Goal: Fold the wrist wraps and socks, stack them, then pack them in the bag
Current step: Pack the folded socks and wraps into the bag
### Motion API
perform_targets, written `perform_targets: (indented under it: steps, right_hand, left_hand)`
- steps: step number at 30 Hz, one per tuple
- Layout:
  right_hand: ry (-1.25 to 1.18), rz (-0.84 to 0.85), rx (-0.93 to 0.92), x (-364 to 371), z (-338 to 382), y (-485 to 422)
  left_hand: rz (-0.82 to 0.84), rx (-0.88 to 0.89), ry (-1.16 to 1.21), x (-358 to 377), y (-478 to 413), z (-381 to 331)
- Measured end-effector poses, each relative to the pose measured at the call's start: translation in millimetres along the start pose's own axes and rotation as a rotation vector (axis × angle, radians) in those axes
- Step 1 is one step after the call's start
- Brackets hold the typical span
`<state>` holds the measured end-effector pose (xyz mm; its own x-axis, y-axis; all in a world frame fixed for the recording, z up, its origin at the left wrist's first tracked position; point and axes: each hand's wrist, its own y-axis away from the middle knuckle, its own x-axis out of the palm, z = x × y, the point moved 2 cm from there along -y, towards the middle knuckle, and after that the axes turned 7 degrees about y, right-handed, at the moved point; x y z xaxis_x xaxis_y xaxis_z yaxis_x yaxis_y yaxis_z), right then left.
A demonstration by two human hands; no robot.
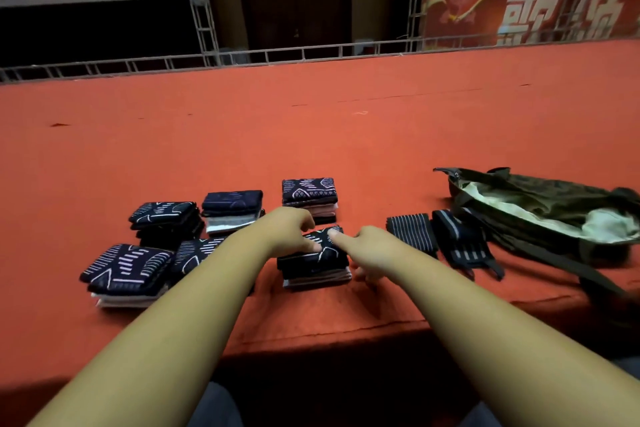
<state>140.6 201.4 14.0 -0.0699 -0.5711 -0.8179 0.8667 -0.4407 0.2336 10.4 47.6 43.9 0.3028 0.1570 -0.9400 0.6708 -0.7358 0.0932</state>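
A broad red carpeted surface (311, 135) fills most of the view. Behind its far edge run a metal truss rail (242, 57) and one red banner (530, 7) with pale characters.

One bag (540, 215) lies on the right of the surface. It is olive green, slumped on its side, and its mouth gapes to show a pale lining. A strap trails from it toward the near edge.

Six stacks of folded socks sit left of centre in two rough rows. The far row holds three: far left stack (166, 218), far middle stack (232, 210) and far right stack (309, 199). The near row holds three more: near left stack (128, 274), near middle stack (197, 253), partly hidden by the left forearm, and near right stack (313, 262). Each is a square pile. The top sock is dark navy with pale line patterns, and grey, white or pinkish layers show below.

Two wrist wraps lie between the socks and the bag. One flat striped wrap (410, 232) lies beside a bulkier folded wrap (464, 243), whose loops point toward the near edge.

Both hands meet on the near right stack. The left hand (294, 230) has its fingers curled down onto the top sock. Whether it pinches the cloth or only presses it, I cannot tell. The right hand (370, 250) lays a straight forefinger on the top sock, and its other fingers curl loosely beside the pile.
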Motion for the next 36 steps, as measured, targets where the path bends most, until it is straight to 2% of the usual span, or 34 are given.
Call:
perform_targets:
  steps: [5, 10, 15, 22, 28, 32, 36]
  right_hand:
    - [0.009, 0.007, 0.023, 26.8, -11.9, -14.9]
    - [-0.248, -0.003, 0.002, 39.2, -23.3, -13.5]
    - [-0.434, -0.024, -0.07, 47.9, -32.5, -3.8]
    - [-0.48, -0.049, -0.178, 51.9, -40.2, 14.3]
    - [-0.454, -0.205, -0.226, 51.1, -35.6, 27.8]
    - [-0.658, -0.307, -0.195, 25.8, -21.6, 30.4]
    - [-0.874, -0.354, -0.21, -32.5, -9.5, 24.8]
  left_hand:
    - [0.181, -0.021, -0.071, 6.5, -8.8, -2.4]
    - [0.369, -0.1, -0.176, 7.5, -25.1, -5.1]
    - [0.43, -0.114, -0.136, 11.6, -28.0, -2.7]
    - [0.36, -0.055, 0.071, 17.8, -10.3, -3.3]
    - [0.158, 0.064, 0.36, 4.4, 17.0, -1.0]
    - [0.08, 0.138, 0.704, -15.2, 23.3, -7.1]
    - [0.003, 0.18, 0.992, -30.1, 11.9, -46.8]
